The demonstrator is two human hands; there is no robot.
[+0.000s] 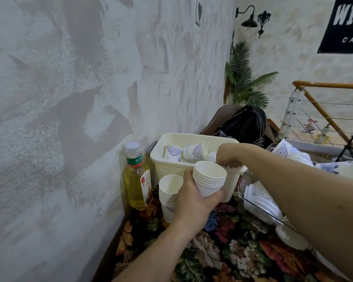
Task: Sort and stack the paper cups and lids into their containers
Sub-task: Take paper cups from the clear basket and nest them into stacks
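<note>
My left hand [194, 200] grips a nested stack of several white paper cups [209, 179], tilted with the mouths toward me. Just left of it a taller stack of cups [168, 192] stands upright on the floral tablecloth. My right hand [227, 156] reaches over the front rim of the cream plastic bin [171, 167], fingers pinched on a white cup [235, 169] at the rim. Inside the bin lie loose cups with blue patterns [194, 151]. A clear tray [261, 208] at right holds white lids [261, 200].
A bottle of yellow drink [138, 180] stands against the textured wall, left of the bin. More patterned cups [338, 167] lie at far right. A black backpack [245, 123] sits behind the bin; a railing [322, 110] runs behind that.
</note>
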